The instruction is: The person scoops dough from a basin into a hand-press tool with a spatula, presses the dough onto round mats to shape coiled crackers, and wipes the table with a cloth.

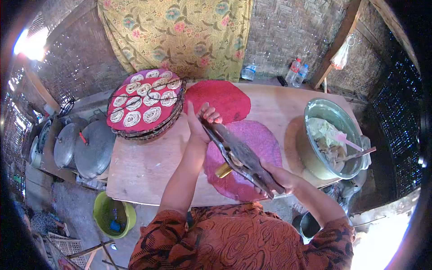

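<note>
Left hand (206,118) and right hand (280,178) both clamped on the wooden press (245,153), dead centre over the pink cloth (268,140); looks partway done tbh; noodle coils (152,114) cover the tray (148,131) at ten o'clock; dough (322,130) remains in the pot (308,155) at three.

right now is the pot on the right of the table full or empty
Partly full: a pale mass lies inside the pot, with bare inner wall showing above it.

No text is legible; the clear, red-capped plastic bottle (294,69) seems to bear a label, too small to read.
</note>
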### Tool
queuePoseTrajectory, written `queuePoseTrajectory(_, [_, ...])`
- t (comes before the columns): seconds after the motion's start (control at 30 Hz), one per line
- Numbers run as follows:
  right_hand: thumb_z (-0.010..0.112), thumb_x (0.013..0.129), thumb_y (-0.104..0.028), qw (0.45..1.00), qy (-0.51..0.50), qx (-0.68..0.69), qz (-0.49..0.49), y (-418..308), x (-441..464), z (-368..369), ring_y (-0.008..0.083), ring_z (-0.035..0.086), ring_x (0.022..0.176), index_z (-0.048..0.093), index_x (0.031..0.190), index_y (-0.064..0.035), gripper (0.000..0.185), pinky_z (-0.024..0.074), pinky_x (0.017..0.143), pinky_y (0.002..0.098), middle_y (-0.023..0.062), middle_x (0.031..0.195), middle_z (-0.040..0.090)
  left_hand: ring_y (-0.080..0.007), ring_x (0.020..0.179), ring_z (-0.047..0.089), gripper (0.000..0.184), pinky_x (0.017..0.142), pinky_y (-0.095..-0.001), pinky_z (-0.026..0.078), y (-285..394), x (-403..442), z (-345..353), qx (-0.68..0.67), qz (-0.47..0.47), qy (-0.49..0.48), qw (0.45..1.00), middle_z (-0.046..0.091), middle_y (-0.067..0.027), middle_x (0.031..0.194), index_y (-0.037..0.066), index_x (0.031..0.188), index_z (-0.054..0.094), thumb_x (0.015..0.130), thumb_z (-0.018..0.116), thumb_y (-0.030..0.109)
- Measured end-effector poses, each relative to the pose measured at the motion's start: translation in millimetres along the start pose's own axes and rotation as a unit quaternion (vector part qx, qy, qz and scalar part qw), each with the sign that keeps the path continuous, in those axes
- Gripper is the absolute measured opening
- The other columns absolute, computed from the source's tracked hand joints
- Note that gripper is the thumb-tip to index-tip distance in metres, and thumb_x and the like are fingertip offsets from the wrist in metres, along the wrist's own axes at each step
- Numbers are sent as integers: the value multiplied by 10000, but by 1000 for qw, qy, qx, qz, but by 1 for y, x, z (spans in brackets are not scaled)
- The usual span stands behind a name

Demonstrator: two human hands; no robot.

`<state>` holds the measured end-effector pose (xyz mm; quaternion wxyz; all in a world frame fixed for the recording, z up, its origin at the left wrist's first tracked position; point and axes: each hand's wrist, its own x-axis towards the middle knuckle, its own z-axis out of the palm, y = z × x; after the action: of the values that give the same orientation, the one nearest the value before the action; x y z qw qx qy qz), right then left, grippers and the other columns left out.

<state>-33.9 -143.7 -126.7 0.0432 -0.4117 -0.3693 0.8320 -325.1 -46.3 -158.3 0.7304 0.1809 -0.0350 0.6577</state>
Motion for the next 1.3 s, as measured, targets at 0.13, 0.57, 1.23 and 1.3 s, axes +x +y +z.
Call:
queuePoseTrajectory(0.13, [236, 917, -678, 988, 84, -110, 67, 10, 31, -12, 170, 584, 517, 600, 905, -67, 711, 490, 456, 313, 84, 659, 599, -103, 488, 388, 544, 548, -289, 376, -19, -26, -79, -121, 12, 114, 986, 355, 48, 548, 163, 656, 414, 861, 448, 666])
queuePoseTrajectory(0.57, [256, 889, -723, 971, 104, -207, 54, -18, 5, 32, 176, 518, 458, 579, 755, -33, 774, 409, 416, 323, 62, 547, 510, -57, 423, 357, 466, 488, -236, 359, 8, -39, -46, -61, 75, 85, 992, 314, 83, 488, 177, 638, 379, 892, 491, 552])
queuePoseTrajectory(1.23, [287, 913, -682, 930, 187, -316, 7, -24, -12, 16, 173, 525, 467, 585, 742, -17, 749, 426, 426, 329, 62, 549, 521, -75, 362, 297, 560, 422, -241, 316, -18, -28, -38, -111, 69, 103, 986, 292, 73, 437, 193, 571, 358, 905, 358, 643])
queuePoseTrajectory(1.3, [295, 908, -689, 932, 194, -307, 9, -22, -8, 8, 168, 520, 451, 578, 727, -29, 741, 419, 412, 319, 54, 539, 512, -72, 356, 286, 569, 415, -245, 313, -23, -15, -47, -118, 56, 83, 988, 282, 78, 431, 190, 568, 353, 906, 354, 648])
